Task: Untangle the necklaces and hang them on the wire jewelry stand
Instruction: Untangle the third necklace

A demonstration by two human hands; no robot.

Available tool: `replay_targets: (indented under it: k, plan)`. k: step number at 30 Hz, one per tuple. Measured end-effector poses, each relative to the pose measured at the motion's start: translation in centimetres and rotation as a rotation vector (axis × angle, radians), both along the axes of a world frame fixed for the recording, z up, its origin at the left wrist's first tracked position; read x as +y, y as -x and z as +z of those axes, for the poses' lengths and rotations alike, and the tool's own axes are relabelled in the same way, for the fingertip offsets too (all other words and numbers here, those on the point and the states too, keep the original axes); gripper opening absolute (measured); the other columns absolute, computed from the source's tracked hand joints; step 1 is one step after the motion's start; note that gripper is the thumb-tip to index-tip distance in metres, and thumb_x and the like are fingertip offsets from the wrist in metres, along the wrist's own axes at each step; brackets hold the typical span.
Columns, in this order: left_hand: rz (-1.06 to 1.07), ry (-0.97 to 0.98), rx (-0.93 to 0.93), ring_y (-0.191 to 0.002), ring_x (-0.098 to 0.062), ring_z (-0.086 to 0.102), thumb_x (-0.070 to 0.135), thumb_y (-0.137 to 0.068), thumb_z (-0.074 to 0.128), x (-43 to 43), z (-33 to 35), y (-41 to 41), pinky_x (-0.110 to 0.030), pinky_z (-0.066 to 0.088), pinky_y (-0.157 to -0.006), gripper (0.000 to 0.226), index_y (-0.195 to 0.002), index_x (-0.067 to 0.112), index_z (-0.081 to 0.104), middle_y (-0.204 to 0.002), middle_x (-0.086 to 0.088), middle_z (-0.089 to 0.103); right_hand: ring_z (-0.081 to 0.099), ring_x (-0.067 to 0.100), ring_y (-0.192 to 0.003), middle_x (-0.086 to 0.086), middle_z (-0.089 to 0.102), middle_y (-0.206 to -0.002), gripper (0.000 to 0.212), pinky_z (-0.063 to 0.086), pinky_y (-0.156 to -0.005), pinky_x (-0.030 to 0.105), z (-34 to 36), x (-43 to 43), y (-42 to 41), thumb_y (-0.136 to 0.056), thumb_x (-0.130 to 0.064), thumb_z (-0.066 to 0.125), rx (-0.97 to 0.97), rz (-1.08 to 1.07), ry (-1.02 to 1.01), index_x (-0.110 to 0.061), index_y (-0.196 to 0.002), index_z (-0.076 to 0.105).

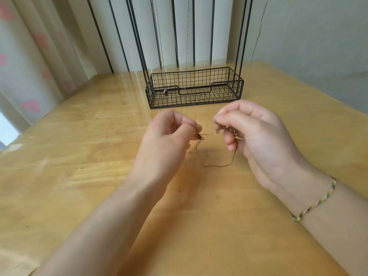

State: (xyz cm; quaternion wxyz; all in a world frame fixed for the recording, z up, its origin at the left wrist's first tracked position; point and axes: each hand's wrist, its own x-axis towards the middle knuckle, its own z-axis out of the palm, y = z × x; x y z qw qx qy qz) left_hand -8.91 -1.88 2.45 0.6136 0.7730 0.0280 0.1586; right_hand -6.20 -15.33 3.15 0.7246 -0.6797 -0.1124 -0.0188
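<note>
The thin brown cord necklace (217,166) you hold looks very light, limp and easy to snag, so take it by its firmer parts rather than mid-cord: the small dark clasp or pendant (200,137) and the run of tiny beads (229,130). Your left hand (169,136) is curled, pinching that small piece at its fingertips. Your right hand (256,136) is curled too, pinching the beaded stretch. Between the 2 hands the cord sags in 1 slack loop low over the glossy wooden table (79,156); whether it touches, I cannot tell. The black wire jewelry stand (195,104) sits just beyond both hands, with fine chains (162,56) already hanging from it.
</note>
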Motion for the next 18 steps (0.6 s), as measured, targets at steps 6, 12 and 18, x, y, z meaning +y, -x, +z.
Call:
replay_targets:
  k: [6,12,18]
  plan:
    - [0.075,0.215,0.116,-0.078,-0.011,0.067,0.008,-0.093,0.048,0.5,-0.3,-0.5,-0.033,0.052,-0.081,0.011,-0.085,0.012,0.055,-0.078,0.003,0.07,0.05,0.012,-0.059,0.003,0.061,-0.073,0.018,0.04,-0.049,0.021,0.1,0.1,-0.1,-0.089,-0.008,0.054,0.079,-0.013,-0.183,-0.015,-0.073,0.058]
    - [-0.027,0.581,0.171,-0.09,-0.017,0.071,0.005,-0.09,0.044,0.5,0.4,-0.5,-0.034,0.053,-0.088,0.019,-0.078,0.012,0.057,-0.088,-0.005,0.073,0.045,0.012,-0.05,0.005,0.062,-0.081,0.019,0.033,-0.043,0.022,-0.1,0.5,-0.2,-0.091,-0.009,0.051,0.172,-0.067,-0.285,-0.014,-0.074,0.054]
    - [-0.165,0.618,0.157,-0.057,-0.014,0.063,0.006,-0.092,0.039,0.2,0.8,-0.2,-0.033,0.053,-0.08,0.02,-0.077,0.013,0.051,-0.061,-0.001,0.061,0.056,0.009,-0.049,0.004,0.07,-0.074,0.018,0.042,-0.044,0.018,-0.2,0.1,-0.5,-0.09,-0.016,0.046,0.407,0.128,-0.445,-0.016,-0.073,0.047]
